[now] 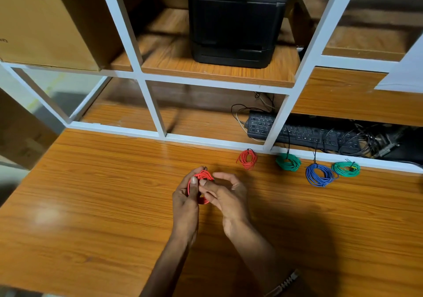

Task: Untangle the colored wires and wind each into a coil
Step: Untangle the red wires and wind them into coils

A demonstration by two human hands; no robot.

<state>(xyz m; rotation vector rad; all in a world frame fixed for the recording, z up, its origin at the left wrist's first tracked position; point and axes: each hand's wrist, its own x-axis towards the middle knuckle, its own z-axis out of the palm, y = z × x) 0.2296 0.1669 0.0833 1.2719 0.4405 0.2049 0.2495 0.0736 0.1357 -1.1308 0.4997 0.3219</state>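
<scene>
Head view looks down on a wooden worktop (91, 182) where both hands meet over a red coil (202, 176) held just above the surface, near the middle. The left hand (186, 196) grips the coil's near side, thumb laid across the loops and fingers (199, 169) curled round behind, probably to keep the turns from springing apart. The right hand (225, 193) pinches the coil from the other side with thumb and forefinger, its remaining fingers loosely curled above; this looks like the tucking or wrapping of a loose end, though the end itself is too small to make out.

Four finished coils lie in a row along the back edge of the worktop, well apart from the hands: a second red coil (247, 158), a green coil (288, 162), a blue coil (319, 174) and another green coil (346, 168). They seem to have been parked there to keep done work out of the way. No loose tangle shows on the worktop, so the task appears close to its end.

Behind stands a white-framed shelf (151, 104). Its lower right bay holds a black keyboard (297, 132) with dark cables (370, 141). An upper bay holds a black box-like device (235, 22), and the upper left bay a cardboard box (45, 22).
</scene>
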